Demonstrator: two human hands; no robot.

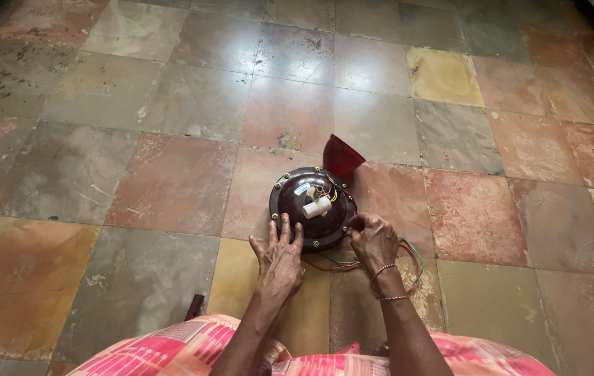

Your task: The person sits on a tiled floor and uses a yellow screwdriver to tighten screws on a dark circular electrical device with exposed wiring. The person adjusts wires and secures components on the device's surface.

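A pink patterned cloth (192, 348) lies nearest, across the lap, and both forearms reach out over it. A small dark piece (194, 305) lies on the stone floor (172, 188) to the left of the left arm.

The left hand (279, 261) lies flat, fingers spread, its fingertips touching the near rim of the round dark maroon motor housing (293, 209); its grip is open and holds nothing. The right hand (373, 240), with bangles (383, 271) at the wrist, is curled at the housing's right edge, fingertips pinched together there, perhaps on a wire or screw, though the view is too small to tell.

Red and green wires (408, 261) loop on the floor beneath and to the right of the right hand. In the housing's middle, beyond both hands, sits a white cylinder (316, 207) among coloured leads. Farther out, a red cone-shaped cup (341, 154) touches the housing's far rim.
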